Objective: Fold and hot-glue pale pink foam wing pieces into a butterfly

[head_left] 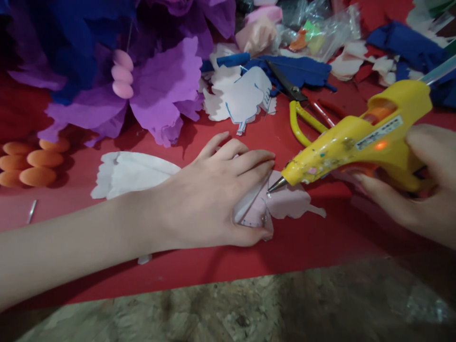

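Observation:
My left hand (217, 194) reaches in from the left and pinches a pale pink paper petal (288, 202), curling one edge between thumb and fingers on the red sheet (302, 247). My right hand (423, 190) grips a yellow glue gun (359, 140), one finger under the trigger. The gun's metal tip touches the petal just beside my left fingertips. A small orange light glows on the gun's side.
White paper petals (131, 173) lie behind my left wrist. Orange foam ovals (33, 164) sit far left. Purple and blue paper flowers (142, 80) fill the back. Yellow-handled scissors (302, 118), white cut-outs (242, 97) and plastic bags (320, 28) lie behind the gun. Bare floor shows below the sheet.

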`<action>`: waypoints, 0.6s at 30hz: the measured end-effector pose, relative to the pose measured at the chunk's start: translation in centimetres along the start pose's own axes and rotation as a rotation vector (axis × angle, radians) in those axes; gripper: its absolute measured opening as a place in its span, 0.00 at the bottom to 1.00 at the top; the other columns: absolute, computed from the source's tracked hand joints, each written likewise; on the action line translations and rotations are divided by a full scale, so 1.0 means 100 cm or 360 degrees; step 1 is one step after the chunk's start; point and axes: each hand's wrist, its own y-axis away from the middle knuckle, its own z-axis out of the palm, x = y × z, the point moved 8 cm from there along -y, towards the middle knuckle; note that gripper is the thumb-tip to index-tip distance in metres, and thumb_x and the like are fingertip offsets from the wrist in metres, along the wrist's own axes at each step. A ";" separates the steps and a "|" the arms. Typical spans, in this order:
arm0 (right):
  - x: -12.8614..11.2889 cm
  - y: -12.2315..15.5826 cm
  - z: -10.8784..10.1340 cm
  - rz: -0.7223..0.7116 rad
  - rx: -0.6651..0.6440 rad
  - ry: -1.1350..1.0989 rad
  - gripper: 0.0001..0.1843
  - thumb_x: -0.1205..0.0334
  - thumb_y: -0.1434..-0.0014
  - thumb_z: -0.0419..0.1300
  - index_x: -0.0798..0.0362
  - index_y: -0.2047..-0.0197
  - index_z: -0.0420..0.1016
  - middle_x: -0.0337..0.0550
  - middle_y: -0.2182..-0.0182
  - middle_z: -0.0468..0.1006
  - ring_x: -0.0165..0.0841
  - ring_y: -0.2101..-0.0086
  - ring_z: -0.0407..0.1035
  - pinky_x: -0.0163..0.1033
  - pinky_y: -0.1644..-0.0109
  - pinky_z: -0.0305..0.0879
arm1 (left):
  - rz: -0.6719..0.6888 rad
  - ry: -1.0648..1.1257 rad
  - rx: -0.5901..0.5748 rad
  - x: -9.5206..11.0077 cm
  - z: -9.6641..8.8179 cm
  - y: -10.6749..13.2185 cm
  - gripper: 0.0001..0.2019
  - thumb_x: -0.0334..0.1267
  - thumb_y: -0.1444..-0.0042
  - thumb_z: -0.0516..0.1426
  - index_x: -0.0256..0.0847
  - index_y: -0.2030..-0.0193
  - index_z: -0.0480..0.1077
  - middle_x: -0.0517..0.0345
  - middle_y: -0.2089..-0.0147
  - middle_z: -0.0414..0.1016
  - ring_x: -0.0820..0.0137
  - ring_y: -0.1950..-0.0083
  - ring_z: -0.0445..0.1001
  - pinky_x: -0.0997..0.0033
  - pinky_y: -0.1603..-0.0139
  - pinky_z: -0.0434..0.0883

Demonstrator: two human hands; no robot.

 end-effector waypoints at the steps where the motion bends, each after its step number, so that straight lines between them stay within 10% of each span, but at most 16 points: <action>1: -0.001 0.001 0.000 -0.0008 -0.0005 0.0001 0.19 0.49 0.41 0.49 0.53 0.73 0.47 0.35 0.79 0.49 0.24 0.80 0.43 0.34 0.78 0.42 | 0.0002 -0.0001 0.0005 0.000 0.000 0.000 0.32 0.55 0.51 0.56 0.32 0.45 0.66 0.47 0.41 0.67 0.52 0.45 0.64 0.50 0.36 0.52; 18: -0.009 0.001 0.001 -0.0135 -0.0037 0.0039 0.18 0.47 0.39 0.43 0.53 0.70 0.53 0.38 0.76 0.57 0.25 0.78 0.48 0.33 0.79 0.41 | 0.0010 -0.0021 0.0016 -0.001 0.000 0.001 0.35 0.56 0.52 0.57 0.30 0.44 0.66 0.45 0.40 0.66 0.51 0.45 0.63 0.46 0.37 0.54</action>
